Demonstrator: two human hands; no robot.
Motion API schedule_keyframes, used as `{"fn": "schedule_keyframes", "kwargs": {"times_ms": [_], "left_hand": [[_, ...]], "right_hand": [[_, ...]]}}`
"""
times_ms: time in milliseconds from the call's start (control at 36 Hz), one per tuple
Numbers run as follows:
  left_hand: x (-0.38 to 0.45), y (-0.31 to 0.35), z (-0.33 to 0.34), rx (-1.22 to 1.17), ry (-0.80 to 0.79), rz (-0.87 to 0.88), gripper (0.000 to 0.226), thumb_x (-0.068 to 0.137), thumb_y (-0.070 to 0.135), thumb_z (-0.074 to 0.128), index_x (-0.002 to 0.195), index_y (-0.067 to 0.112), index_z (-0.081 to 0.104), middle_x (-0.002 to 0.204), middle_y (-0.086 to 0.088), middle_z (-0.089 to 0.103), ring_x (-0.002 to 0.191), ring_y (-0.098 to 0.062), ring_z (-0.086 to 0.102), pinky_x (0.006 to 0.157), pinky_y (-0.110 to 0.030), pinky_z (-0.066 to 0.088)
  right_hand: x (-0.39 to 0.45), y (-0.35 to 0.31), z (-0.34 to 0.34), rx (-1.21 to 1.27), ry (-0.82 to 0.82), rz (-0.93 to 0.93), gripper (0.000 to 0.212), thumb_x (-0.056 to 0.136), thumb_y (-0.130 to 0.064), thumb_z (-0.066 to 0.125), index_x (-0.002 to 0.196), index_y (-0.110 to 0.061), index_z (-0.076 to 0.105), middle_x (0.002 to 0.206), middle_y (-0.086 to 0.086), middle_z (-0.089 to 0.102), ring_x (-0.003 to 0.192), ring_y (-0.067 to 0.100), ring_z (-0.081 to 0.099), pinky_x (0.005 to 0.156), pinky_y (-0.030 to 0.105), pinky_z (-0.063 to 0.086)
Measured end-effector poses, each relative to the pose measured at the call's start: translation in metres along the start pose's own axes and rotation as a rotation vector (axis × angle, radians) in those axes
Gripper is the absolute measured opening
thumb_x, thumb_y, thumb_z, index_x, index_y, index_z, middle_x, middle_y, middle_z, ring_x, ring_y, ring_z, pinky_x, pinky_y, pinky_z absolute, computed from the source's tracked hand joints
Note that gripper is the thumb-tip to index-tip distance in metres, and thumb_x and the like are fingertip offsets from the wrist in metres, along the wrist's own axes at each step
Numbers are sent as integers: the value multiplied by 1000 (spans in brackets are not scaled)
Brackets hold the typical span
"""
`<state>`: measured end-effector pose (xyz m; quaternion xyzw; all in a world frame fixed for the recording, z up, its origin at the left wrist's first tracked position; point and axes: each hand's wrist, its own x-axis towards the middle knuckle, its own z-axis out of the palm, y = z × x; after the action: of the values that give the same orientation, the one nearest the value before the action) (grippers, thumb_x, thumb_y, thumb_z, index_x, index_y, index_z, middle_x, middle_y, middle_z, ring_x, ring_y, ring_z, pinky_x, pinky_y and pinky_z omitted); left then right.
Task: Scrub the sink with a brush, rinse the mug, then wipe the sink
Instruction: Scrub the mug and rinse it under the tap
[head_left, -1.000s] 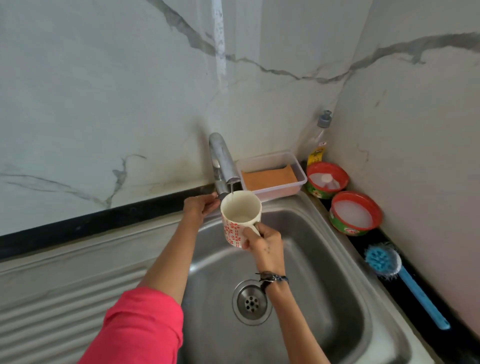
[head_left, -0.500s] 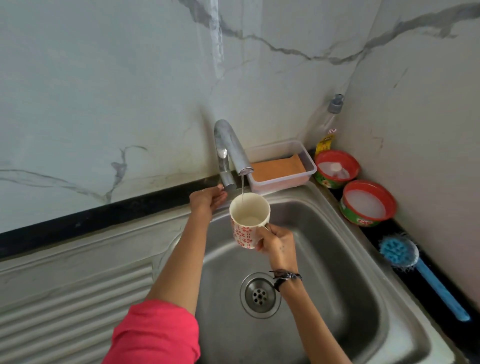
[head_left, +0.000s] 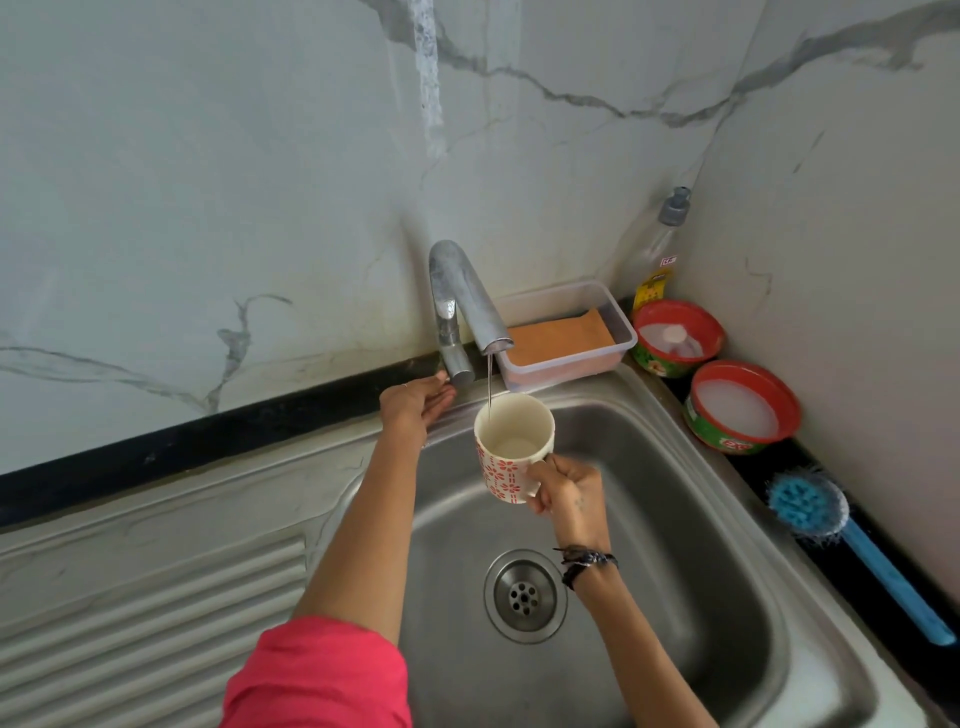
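Under the tap: cream ceramic mug with red flower pattern (head_left: 511, 449), rigid, breakable, slippery wet, gaining weight.
Hold: right hand (head_left: 571, 493) fingers curled round handle.
Left hand (head_left: 415, 405): fingers relaxed beside tap base, holding nothing.

My black worktop (head_left: 218, 431) carries the steel sink (head_left: 727, 545), and on its strip along the right wall sit a clear tub (head_left: 621, 332), a bottle (head_left: 662, 244), two red-rimmed bowls (head_left: 698, 317) and a blue brush (head_left: 852, 551).

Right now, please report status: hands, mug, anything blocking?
Left hand open beside tap. Right hand grips mug under thin stream, over sink. Nothing blocking.
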<state>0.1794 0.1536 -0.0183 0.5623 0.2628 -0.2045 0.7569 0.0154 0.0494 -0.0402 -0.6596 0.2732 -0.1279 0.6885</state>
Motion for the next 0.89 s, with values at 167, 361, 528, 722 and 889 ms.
{"fn": "schedule_keyframes", "kwargs": {"times_ms": [167,361,528,722,889], "left_hand": [[-4,0,0,5,1,6,27,83,-1,65,107,-11,60,77,-15,64,69,-18,65,56,-20,55],[-7,-3,-1,0,5,46,29,84,-1,64,111,-9,60,96,-20,68,71,-18,65,56,-19,56],[-9,-3,0,22,-3,47,28,84,0,63,111,-9,60,104,-23,66,70,-18,65,63,-23,57],[-8,-1,-1,24,-14,36,29,84,-2,63,112,-11,59,107,-25,65,69,-18,64,77,-27,53],[-12,-1,0,12,-15,24,30,84,-1,64,111,-11,60,92,-19,67,63,-17,65,73,-26,55]], "right_hand": [[-2,3,0,-7,-10,-6,32,61,-24,57,35,-18,39,37,-7,33,55,20,36,61,35,31],[-3,3,0,-13,-30,-3,31,61,-24,58,36,-18,40,37,-6,34,53,18,36,62,35,33],[-2,4,-1,-23,-28,2,31,61,-24,57,35,-18,41,37,-8,33,52,18,34,63,35,33],[0,5,-1,-55,-30,-8,28,60,-25,57,36,-18,43,38,-7,36,55,19,40,64,34,34],[-1,4,0,-62,-29,-13,30,60,-25,59,36,-18,43,38,-8,36,55,19,39,63,34,34]]}}
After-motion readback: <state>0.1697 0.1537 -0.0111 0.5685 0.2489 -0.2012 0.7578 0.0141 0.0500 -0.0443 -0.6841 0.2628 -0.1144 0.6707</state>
